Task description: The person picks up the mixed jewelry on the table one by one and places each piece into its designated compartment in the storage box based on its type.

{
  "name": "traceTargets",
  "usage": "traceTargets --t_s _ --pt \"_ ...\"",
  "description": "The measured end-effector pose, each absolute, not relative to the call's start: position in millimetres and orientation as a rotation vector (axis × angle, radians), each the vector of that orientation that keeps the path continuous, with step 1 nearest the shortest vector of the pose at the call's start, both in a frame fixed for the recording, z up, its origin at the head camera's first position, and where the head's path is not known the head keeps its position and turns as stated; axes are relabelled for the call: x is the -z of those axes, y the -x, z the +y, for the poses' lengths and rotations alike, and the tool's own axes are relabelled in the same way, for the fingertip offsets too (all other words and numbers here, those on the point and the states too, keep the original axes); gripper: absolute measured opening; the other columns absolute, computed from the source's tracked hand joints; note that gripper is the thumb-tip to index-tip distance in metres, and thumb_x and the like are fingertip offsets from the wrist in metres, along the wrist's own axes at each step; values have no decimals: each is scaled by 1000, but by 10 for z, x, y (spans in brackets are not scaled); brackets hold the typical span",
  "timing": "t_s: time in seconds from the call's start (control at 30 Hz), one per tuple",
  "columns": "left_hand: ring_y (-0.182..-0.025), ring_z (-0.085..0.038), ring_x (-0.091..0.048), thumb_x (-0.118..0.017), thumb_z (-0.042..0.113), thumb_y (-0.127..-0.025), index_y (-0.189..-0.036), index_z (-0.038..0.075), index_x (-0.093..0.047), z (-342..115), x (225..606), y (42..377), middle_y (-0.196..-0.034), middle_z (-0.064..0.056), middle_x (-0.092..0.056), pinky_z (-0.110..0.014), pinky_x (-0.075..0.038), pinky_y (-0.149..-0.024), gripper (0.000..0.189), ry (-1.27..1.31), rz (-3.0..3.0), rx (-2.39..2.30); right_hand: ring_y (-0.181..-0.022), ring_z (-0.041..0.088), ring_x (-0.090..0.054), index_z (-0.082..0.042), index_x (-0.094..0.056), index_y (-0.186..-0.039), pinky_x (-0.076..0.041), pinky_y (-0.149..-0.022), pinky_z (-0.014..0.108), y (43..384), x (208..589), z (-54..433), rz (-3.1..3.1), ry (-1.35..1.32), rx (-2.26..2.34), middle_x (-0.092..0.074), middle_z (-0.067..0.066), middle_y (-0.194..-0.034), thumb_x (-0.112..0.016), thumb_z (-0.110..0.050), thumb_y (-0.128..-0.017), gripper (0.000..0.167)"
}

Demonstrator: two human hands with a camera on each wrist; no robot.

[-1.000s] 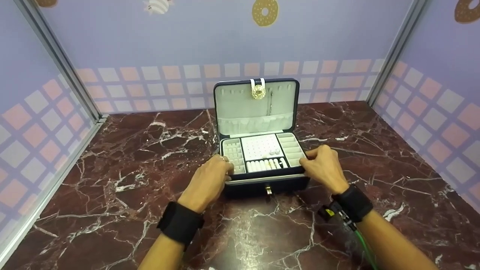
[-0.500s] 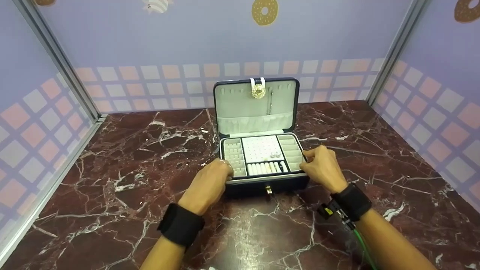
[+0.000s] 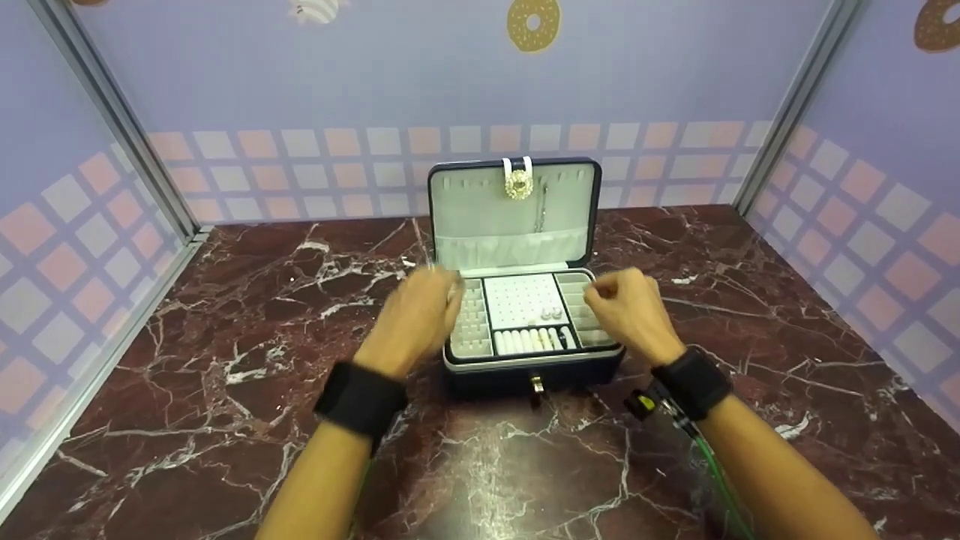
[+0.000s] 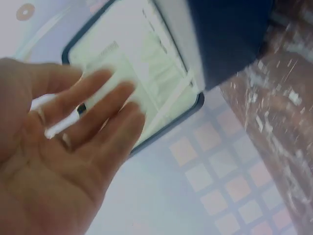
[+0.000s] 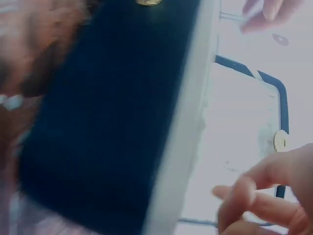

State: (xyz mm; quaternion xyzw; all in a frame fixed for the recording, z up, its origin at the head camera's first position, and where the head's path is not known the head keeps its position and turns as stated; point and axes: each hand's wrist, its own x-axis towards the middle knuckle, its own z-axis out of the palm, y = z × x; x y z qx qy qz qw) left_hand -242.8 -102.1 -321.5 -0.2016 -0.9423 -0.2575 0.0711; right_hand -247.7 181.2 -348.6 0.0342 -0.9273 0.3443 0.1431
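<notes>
A dark blue jewelry box [image 3: 517,377] stands with its lid [image 3: 480,214] raised. A compartment tray [image 3: 517,293] sits inside, with two round earrings [image 3: 551,313] on its white panel and ring rolls [image 3: 525,341] in front. My left hand [image 3: 416,319] is blurred over the box's left edge; in the left wrist view its fingers [image 4: 122,120] are extended and hold nothing. Above the right compartments hovers my right hand [image 3: 634,311], its fingers loosely bent and apparently holding nothing in the right wrist view.
A silver chain [image 3: 541,210] hangs inside the lid, right of the gold round clasp [image 3: 517,184]. A gold latch [image 3: 537,385] is on the box front. The marble tabletop [image 3: 247,360] ends at a patterned wall [image 3: 360,90]. A green cable [image 3: 716,469] trails from my right wrist.
The tray has sunk lower into the box, level with its rim. Both hands have let go of it and risen away from its sides.
</notes>
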Motion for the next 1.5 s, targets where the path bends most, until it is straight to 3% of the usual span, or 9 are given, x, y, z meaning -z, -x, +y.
traceTargets --t_s 0.1,0.17,0.4,0.5,0.6,0.77,0.97,1.2,1.5 --pt "-116 -34 -60 -47 14 -105 -128 -1 -59 -994 3045 2640 -128 -24 -61 -44 -57 -100 30 532 -2776 593 -56 16 -61 -8 -80 -94 -47 -55 26 2627 3356 1670 -2595 -155 -1070 -73 10 -73 -60 -20 -96 23" --pt "-132 -38 -52 -47 14 -105 -140 -3 -51 -972 2930 2781 -142 -27 -53 -47 -50 -111 39 482 -2748 496 -59 15 -65 -8 -79 -103 -49 -57 25 2737 3260 1572 -2553 -191 -1135 -75 11 -81 -61 -22 -99 24" --pt "-155 -38 -24 -49 14 -103 -160 -1 -17 -870 2724 3114 -167 -26 -15 -45 -33 -125 67 378 -2725 468 -76 16 -74 0 -58 -138 -61 -59 28 3094 3059 1215 -2352 -121 -1656 -64 17 -130 -55 -19 -105 38" --pt "-159 -35 -12 -49 13 -103 -161 2 -5 -846 2730 3208 -170 -22 2 -44 -23 -129 74 389 -2731 519 -78 18 -76 1 -51 -144 -61 -59 26 3224 3042 1085 -2234 -91 -1776 -60 18 -138 -53 -18 -106 42" --pt "-160 -32 -6 -50 10 -103 -161 2 -2 -841 2764 3248 -170 -18 5 -42 -15 -131 76 422 -2749 576 -76 17 -76 3 -48 -145 -61 -57 26 3294 3049 990 -2163 -76 -1807 -60 20 -139 -52 -18 -107 44" --pt "-160 -28 -11 -49 10 -103 -161 1 -10 -874 2806 3267 -171 -14 -6 -39 -13 -131 70 427 -2767 624 -69 12 -73 4 -52 -141 -60 -55 26 3353 3054 922 -2118 -61 -1808 -64 21 -132 -53 -17 -106 41" --pt "-154 -30 -31 -50 14 -105 -157 1 -29 -906 2722 3196 -166 -18 -29 -39 -27 -128 57 431 -2701 642 -60 8 -66 4 -65 -125 -55 -50 23 3333 3048 972 -2076 -92 -1786 -69 16 -108 -55 -19 -105 32" --pt "-122 -31 -62 -54 8 -103 -132 -1 -55 -1019 2698 3108 -140 -19 -56 -36 -54 -106 31 510 -2551 746 -60 9 -64 3 -69 -115 -52 -51 20 3190 3027 1048 -2094 -173 -1793 -69 4 -89 -61 -17 -102 25" --pt "-113 -31 -70 -61 9 -98 -111 -1 -68 -1198 2739 2944 -118 -17 -72 -36 -58 -99 17 618 -2390 838 -63 12 -65 -1 -71 -111 -51 -51 20 2896 3069 1146 -2171 -276 -1781 -73 5 -87 -67 -17 -98 21"
